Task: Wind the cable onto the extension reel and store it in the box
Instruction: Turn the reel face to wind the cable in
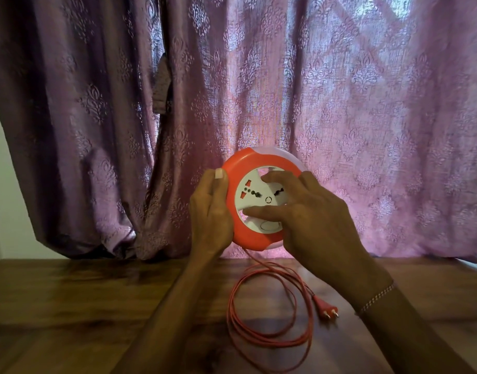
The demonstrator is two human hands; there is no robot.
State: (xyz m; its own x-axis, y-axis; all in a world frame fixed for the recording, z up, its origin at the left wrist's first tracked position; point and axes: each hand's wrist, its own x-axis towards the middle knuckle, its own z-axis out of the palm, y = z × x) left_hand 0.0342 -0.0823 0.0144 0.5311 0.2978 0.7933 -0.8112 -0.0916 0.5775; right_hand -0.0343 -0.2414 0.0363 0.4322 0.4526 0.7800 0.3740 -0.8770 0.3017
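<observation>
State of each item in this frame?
Reel: held upright above the table.
Cable: mostly unwound, looped on the table.
Plug: lying free on the table.
Left hand: grips the reel's rim.
Right hand: fingers on the white hub.
Curtain: drawn.

The left half of the desk (70, 306) lies bare wood from the left edge inward, open for a reach. Along the far edge a purple curtain (340, 117) hangs down to the desk and closes off that side. Near the middle, loose loops of red cable (259, 338) spread toward the near edge, with the plug (325, 309) just to their right. The reel (255, 203), held up between both hands (213, 209), fills the space above the far middle.
</observation>
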